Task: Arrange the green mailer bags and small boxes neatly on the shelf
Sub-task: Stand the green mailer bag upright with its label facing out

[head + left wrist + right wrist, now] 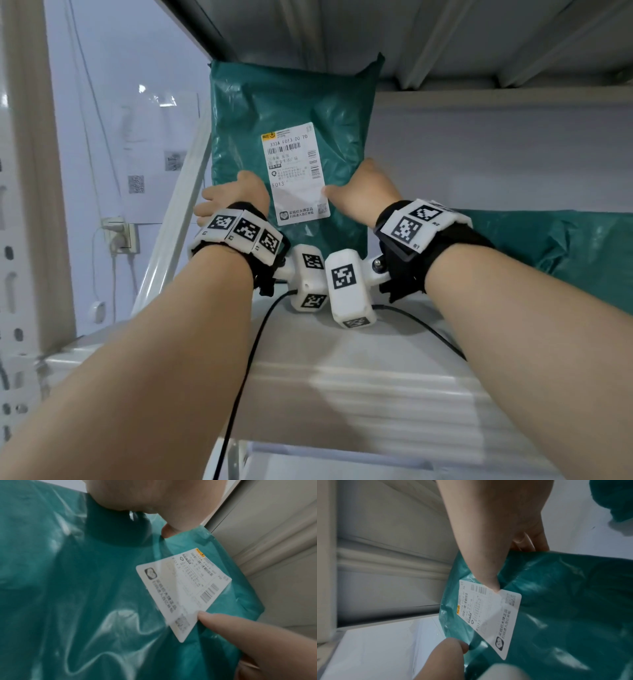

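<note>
A green mailer bag [291, 102] with a white shipping label [294, 171] stands upright at the left end of the white shelf [342, 359]. My left hand [239, 193] grips its left edge, thumb on the front [168, 531]. My right hand [363, 192] grips its right edge, the thumb pressing on the label's side [491, 582] and the fingers [530, 543] behind the bag. A second green mailer bag [565, 253] lies flat on the shelf to the right. I see no small boxes.
The upper shelf's underside [411, 34] hangs just above the bag's top. A white slanted brace [178, 205] and a perforated upright [34, 171] bound the shelf's left end. The grey back panel [496, 154] is behind. Black cables [246, 359] trail over the front.
</note>
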